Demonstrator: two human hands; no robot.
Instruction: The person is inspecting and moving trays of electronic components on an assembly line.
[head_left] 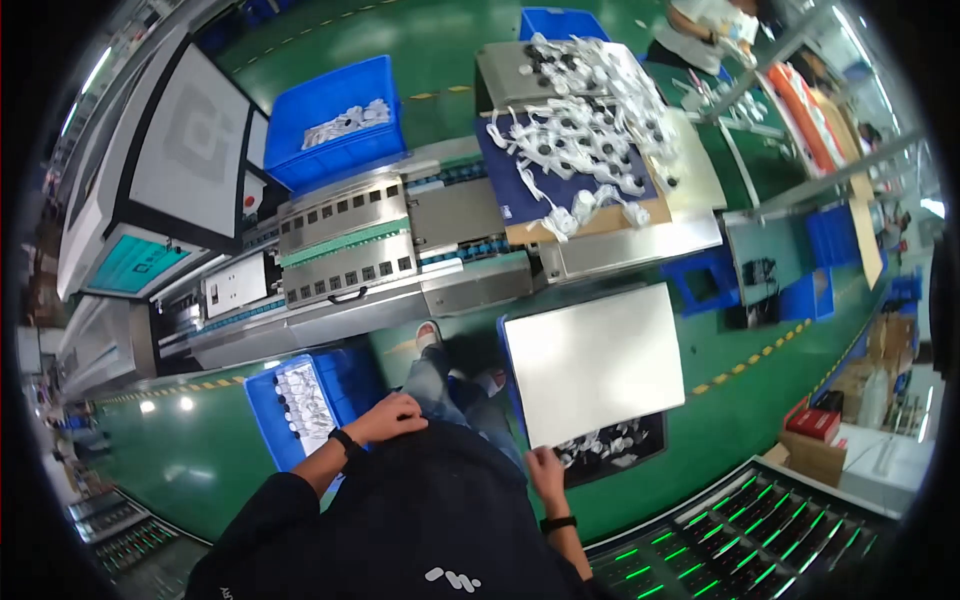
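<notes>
My left hand (393, 418) is over my lap at the edge of my dark shirt, its fingers curled and pressed together, with nothing showing in them. My right hand (546, 470) is loosely fisted beside the near left corner of a blank white board (595, 365); whether it touches the board I cannot tell. This board lies on top of a blue crate, of which only a side shows. Just right of that hand a black tray (655, 450) holds small white and black parts (610, 442). Left of my left hand stands a blue bin (262, 400) with white-wrapped parts (305, 405).
Ahead runs a metal conveyor line (345, 240) with a screened machine (165, 160) at its left. White cabled parts (570, 145) are heaped on a dark blue board on the line. Behind it sits another blue bin (335, 160). A green-lit rack (740, 540) stands near right. Another person (700, 35) works far right.
</notes>
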